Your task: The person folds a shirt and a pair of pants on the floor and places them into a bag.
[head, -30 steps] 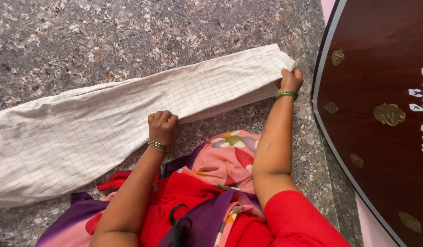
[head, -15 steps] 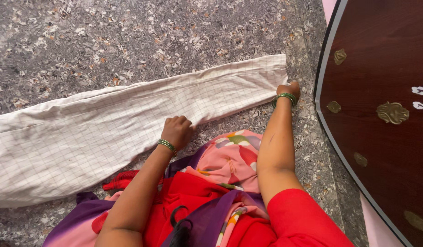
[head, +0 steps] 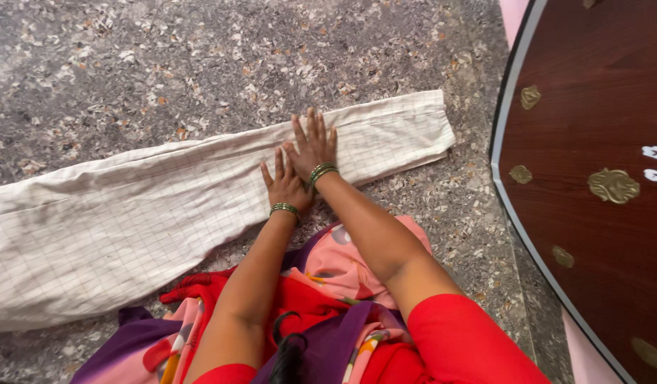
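Both hands lie flat and open, side by side on a long white checked cloth (head: 200, 213), grasping nothing: the left hand (head: 286, 186) with fingers spread just near of the middle, the right hand (head: 314, 146) a little farther and to its right, its palm pressing the fabric down. The pose looks like smoothing or pressing, judging by the flattened strip under the palms and the creases that remain toward the left. The cloth is folded into a narrow band that runs from the near left edge of the view up to the far right, where its squared end stops just short of a dark wooden panel (head: 591, 235) with brass studs and a pale rim. Everything lies on a speckled grey stone floor (head: 200, 71). Each wrist carries green bangles, and the person's red, pink and purple clothing (head: 335, 313) bunches on the near side.
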